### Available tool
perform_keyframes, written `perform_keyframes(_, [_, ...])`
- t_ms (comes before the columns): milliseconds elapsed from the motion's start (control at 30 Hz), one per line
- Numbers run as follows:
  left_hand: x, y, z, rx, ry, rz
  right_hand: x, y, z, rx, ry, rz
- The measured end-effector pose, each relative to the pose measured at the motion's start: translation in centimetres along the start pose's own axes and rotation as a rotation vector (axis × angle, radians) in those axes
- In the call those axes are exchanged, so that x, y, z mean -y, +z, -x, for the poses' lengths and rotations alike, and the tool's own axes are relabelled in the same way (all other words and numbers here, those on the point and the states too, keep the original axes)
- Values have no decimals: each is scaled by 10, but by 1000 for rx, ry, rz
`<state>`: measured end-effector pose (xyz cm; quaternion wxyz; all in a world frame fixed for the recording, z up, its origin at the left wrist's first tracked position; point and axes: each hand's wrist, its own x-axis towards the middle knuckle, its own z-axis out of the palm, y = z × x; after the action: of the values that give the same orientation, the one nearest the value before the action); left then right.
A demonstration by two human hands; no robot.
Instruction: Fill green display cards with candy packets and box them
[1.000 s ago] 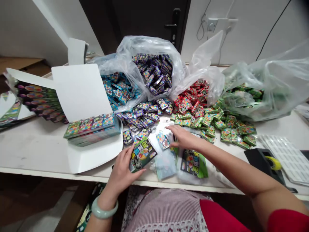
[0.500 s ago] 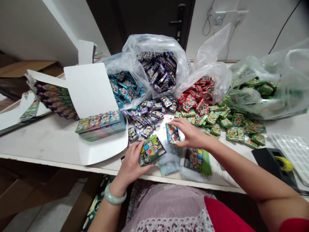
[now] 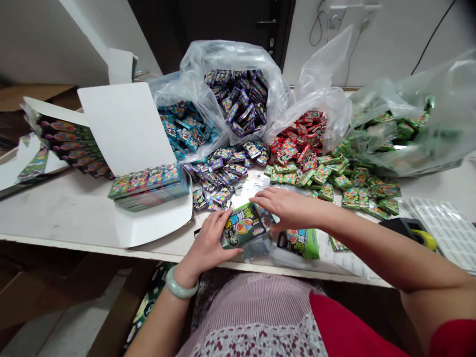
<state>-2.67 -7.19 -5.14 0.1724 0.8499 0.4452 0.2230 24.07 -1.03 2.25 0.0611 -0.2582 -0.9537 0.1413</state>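
Note:
My left hand [image 3: 208,243] is closed on the left side of a flat black-and-green printed packet [image 3: 241,227], thumb along its lower edge and fingers at the upper left. At the packet's right edge, my right hand [image 3: 286,207] grips small printed candy boxes [image 3: 265,217], partly hidden under its fingers. Boxes and packet touch; I cannot tell whether the boxes are inside it. A second black-and-green packet [image 3: 299,242] lies just right, beneath my right forearm. Clear plastic [image 3: 256,248] shows below the held packet.
Plastic bags at the back hold blue boxes [image 3: 189,131], purple boxes [image 3: 243,101], red boxes [image 3: 303,134] and green boxes [image 3: 403,130]. Loose purple and green ones spill forward. An open white carton [image 3: 156,225] with stacked boxes stands left. A tape dispenser [image 3: 412,230] sits right.
My left hand has brought the packet rightward, and it now meets the small boxes in my right hand. The boxes, earlier upright and apart from it, are now mostly covered by packet and fingers.

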Motion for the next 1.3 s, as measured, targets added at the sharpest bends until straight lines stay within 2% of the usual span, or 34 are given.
perform_keyframes(67, [-1, 3, -2, -26, -19, 8, -1, 2, -1, -32, 15, -111])
perform_keyframes(133, [-2, 6, -3, -69, -46, -1, -1, 7, -1, -131, 56, -226])
perform_keyframes(233, [-4, 10, -3, -157, -84, -51, 3, 19, 4, -273, 247, -351])
perform_keyframes(300, [-7, 10, -3, -217, -96, -93, 9, 28, 7, -306, 346, -453])
perform_keyframes(400, [-15, 6, -5, -283, -111, -96, 18, 39, 6, -333, 401, -682])
perform_keyframes(467, [-23, 3, -9, -270, -120, 20, 21, 40, 2, -343, 428, -835])
perform_keyframes(533, [-33, 4, -14, -275, -164, 248, 22, 39, -1, -405, 439, -916])
perform_keyframes(633, [-46, 15, -21, -373, -278, 628, 22, 42, 0, -659, 458, -933])
perform_keyframes(700, [-51, 28, -21, -418, -327, 785, 23, 51, 5, -804, 499, -994])
perform_keyframes(833, [-52, 48, -12, -351, -377, 880, 31, 78, 17, -886, 602, -1123])
perform_keyframes(1000, [-50, 50, -6, -310, -352, 873, 44, 91, 19, -1064, 668, -1190])
perform_keyframes(1167, [-51, 46, -5, -294, -353, 812, 50, 94, 18, -1081, 692, -1195])
perform_keyframes(1300, [-49, 44, -7, -285, -348, 810, 44, 92, 26, -935, 637, -1002])
